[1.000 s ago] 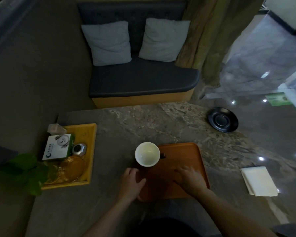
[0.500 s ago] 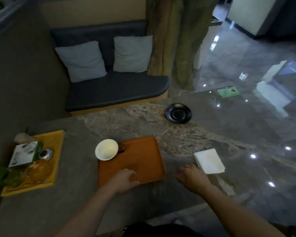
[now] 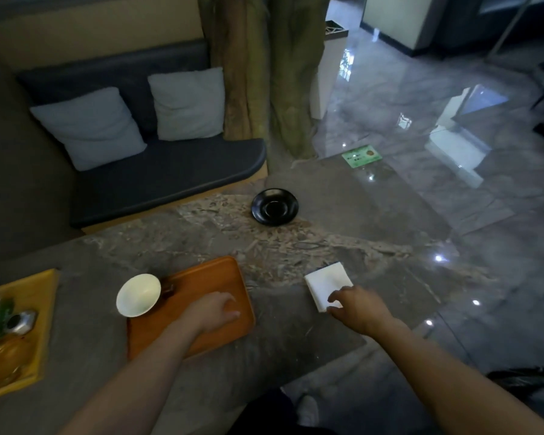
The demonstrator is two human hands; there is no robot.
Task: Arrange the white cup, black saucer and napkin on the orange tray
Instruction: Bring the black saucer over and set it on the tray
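Observation:
The orange tray [image 3: 198, 284] lies on the stone table in front of me. A white cup [image 3: 138, 295] stands at the tray's left far corner, overlapping its edge. My left hand [image 3: 212, 312] rests flat on the tray's right part, fingers spread, holding nothing. A folded white napkin [image 3: 325, 281] lies on the table to the right of the tray. My right hand [image 3: 357, 307] touches the napkin's near edge with its fingertips. The black saucer [image 3: 274, 207] sits alone near the table's far edge.
A yellow tray [image 3: 44, 309] with a box, a small metal pot and glassware sits at the table's left. Beyond the table is a dark bench [image 3: 157, 177] with two grey cushions. The table's right edge drops to a glossy floor.
My right hand left the orange tray and moved right onto the napkin. My left hand shifted from the tray's left edge onto its surface. The view swung right.

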